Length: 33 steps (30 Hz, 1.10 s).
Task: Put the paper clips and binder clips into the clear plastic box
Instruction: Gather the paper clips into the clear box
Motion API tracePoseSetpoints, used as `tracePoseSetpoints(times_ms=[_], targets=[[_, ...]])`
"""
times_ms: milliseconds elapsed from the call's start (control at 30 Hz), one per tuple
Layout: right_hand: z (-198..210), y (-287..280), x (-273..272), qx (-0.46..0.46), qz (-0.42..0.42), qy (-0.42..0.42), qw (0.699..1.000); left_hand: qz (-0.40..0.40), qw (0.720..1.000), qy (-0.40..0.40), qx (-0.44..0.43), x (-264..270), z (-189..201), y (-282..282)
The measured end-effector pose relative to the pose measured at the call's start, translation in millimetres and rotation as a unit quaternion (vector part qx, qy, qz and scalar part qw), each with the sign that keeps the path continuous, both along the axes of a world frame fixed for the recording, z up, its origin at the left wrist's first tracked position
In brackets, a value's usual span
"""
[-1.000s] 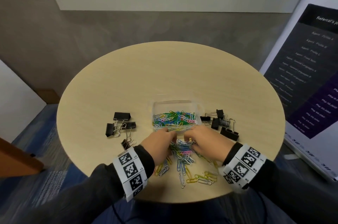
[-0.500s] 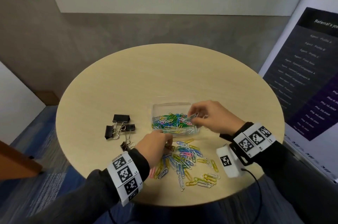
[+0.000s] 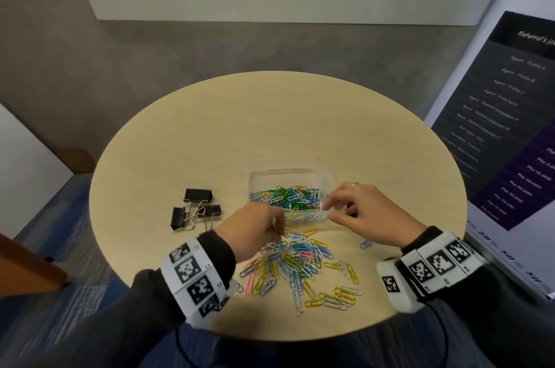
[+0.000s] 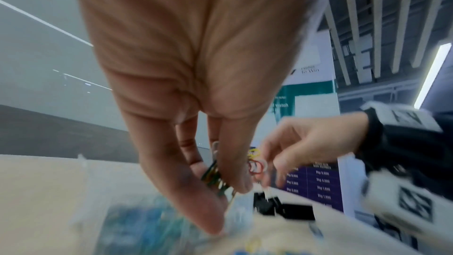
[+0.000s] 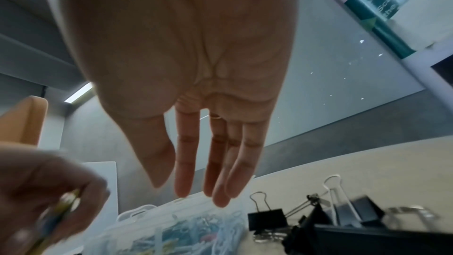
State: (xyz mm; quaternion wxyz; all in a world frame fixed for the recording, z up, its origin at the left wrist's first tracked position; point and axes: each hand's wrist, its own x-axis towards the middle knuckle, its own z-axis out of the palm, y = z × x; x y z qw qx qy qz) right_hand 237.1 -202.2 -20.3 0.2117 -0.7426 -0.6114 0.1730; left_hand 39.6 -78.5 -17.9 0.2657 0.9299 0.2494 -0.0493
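The clear plastic box (image 3: 318,178) stands mid-table with many coloured paper clips (image 3: 288,199) in it. A loose pile of paper clips (image 3: 300,265) lies on the table just in front of the box. My left hand (image 3: 277,226) pinches a small bunch of paper clips (image 4: 215,177) at the box's near left corner. At the box's right end, my right hand (image 3: 329,211) hovers with fingers (image 5: 186,172) nearly straight and nothing in them. Black binder clips (image 3: 195,208) lie left of the box. More binder clips (image 5: 267,218) lie right of it, under my right hand.
The round wooden table (image 3: 270,127) has bare surface behind the box. A single blue paper clip (image 3: 365,244) lies apart near my right wrist. A printed banner (image 3: 510,127) stands close to the table's right edge.
My right hand went from the pile to the box with clips, let them go, and now hangs empty at its right end. The left hand has lifted a bunch from the pile.
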Motion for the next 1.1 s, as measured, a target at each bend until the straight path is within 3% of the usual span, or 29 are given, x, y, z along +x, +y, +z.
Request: tracePoseSetpoints(times_ms=[67, 233, 433, 567, 633, 733, 867, 933, 1100], targets=[[-1, -7, -2, -0.007, 0.001, 0.002, 1.0, 0.01, 0.999, -0.034, -0.018, 4, 16, 8], [-2, -12, -15, -0.023, 0.03, -0.003, 0.999, 0.061, 0.991, -0.105, 0.05, 27, 32, 40], [-8, -11, -27, -0.058, 0.064, -0.033, 0.996, 0.014, 0.997, 0.003, 0.074, 36, 11, 49], [-14, -13, -31, -0.092, 0.086, -0.045, 0.991, 0.005, 0.987, -0.077, 0.139, 15, 6, 25], [-19, -15, -36, -0.113, 0.1, -0.059, 0.987, -0.018, 0.988, -0.086, 0.127, 1, 4, 10], [-23, -21, -44, -0.126, 0.104, -0.071, 0.984, -0.061, 0.993, -0.014, 0.098, -18, -4, -9], [-17, -32, -46, -0.137, 0.13, -0.019, 0.982, -0.068, 0.992, 0.033, 0.097, -33, -24, -12], [-14, -43, -41, -0.142, 0.112, -0.017, 0.983, -0.081, 0.99, 0.05, 0.101, -38, -31, -14], [-6, -66, -17, -0.173, -0.022, -0.104, 0.979, -0.122, 0.99, 0.015, 0.071, -46, -38, -30]])
